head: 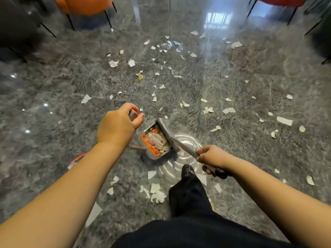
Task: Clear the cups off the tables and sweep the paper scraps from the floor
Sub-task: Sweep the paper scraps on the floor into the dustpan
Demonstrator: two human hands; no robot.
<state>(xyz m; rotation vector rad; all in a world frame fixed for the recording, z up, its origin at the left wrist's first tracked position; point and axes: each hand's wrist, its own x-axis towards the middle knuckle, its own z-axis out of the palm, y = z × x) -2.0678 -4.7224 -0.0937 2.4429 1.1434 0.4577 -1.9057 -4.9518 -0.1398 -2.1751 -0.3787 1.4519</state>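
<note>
The left hand [119,125] gripped the dustpan [155,140] handle while the right hand [211,158] clutched the broom [170,135], paper scraps [131,63] scattered beyond.

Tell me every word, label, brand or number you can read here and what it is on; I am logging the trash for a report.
Nothing can be read for certain.
Printed red and yellow wrapper in the dustpan: markings there, too blurred to read.
Orange edge of the dustpan: pale marks, too blurred to tell if they are text.
Paper scraps on the floor: no print visible.
Broom handle and dustpan handle, held in the right hand and left hand: no lettering visible.
</note>
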